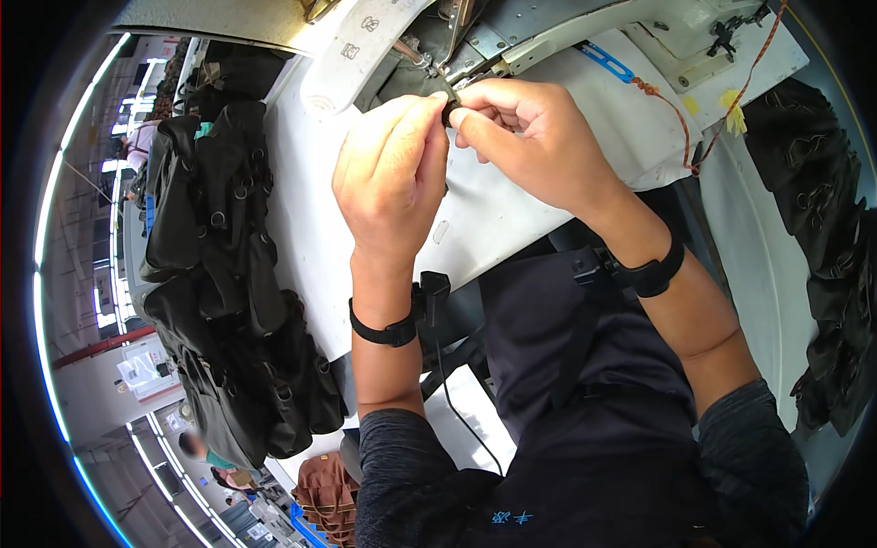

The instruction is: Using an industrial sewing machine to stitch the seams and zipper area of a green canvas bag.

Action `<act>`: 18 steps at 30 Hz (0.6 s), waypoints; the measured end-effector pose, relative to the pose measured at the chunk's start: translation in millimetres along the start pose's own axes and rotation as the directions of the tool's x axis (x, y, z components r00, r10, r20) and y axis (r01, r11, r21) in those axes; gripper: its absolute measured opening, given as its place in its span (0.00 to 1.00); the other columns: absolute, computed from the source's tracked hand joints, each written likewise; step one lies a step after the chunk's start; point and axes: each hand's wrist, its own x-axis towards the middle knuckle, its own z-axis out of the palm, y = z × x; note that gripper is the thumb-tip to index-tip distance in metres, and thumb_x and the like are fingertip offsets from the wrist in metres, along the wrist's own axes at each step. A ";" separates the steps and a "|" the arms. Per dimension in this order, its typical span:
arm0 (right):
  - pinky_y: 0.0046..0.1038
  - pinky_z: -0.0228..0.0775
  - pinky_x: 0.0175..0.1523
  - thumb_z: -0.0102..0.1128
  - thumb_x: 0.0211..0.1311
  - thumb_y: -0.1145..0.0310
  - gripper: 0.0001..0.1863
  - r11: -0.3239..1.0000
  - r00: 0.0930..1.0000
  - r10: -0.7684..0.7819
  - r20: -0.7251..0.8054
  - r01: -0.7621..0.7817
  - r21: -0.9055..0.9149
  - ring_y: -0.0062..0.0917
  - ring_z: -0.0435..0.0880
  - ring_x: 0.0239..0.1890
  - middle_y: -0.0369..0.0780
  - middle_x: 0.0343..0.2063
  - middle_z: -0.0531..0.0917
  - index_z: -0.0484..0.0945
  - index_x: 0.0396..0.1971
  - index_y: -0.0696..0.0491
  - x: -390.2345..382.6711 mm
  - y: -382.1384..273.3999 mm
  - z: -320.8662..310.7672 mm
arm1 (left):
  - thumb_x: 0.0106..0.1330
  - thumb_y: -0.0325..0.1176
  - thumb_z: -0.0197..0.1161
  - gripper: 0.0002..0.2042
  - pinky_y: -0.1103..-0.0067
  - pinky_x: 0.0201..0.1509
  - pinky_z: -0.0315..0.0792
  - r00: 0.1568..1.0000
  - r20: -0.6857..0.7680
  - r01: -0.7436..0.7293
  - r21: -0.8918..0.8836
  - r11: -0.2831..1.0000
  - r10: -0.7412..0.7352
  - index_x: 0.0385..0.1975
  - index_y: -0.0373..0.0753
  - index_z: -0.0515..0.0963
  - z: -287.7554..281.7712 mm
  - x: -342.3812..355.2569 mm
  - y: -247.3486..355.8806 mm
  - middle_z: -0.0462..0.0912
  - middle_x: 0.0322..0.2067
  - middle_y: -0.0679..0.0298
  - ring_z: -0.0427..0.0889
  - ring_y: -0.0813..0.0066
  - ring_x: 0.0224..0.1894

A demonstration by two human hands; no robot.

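Note:
At the top middle, just in front of a sewing machine (343,64), both of my hands hold a small dark olive strap piece (451,106). My left hand (391,169) pinches it with the fingertips, its back facing up and much of the piece hidden behind it. My right hand (521,137) grips the same piece between thumb and curled index finger, the other fingers bent beneath. The machine's needle area (437,64) is a short way above my fingers. The white worktable (484,237) lies under both hands. Black bands circle both wrists.
Black bags (219,210) are piled at the left, with more dark bags (808,237) on the right. A blue tool (603,60) with orange cord rests near the machine bed. Brown bags (324,489) are at lower left. Other people (192,445) are in the background at left.

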 end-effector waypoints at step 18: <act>0.19 0.72 0.33 0.57 0.72 0.69 0.13 0.967 0.979 0.190 0.077 -0.200 0.157 0.12 0.78 0.25 0.34 0.24 0.85 0.84 0.30 0.60 1.0 -17.9 -3.7 | 0.57 0.16 0.71 0.19 0.71 0.51 0.82 0.990 -0.074 0.124 0.053 0.991 -0.120 0.50 0.36 0.86 13.1 -20.8 16.7 0.87 0.49 0.56 0.88 0.60 0.48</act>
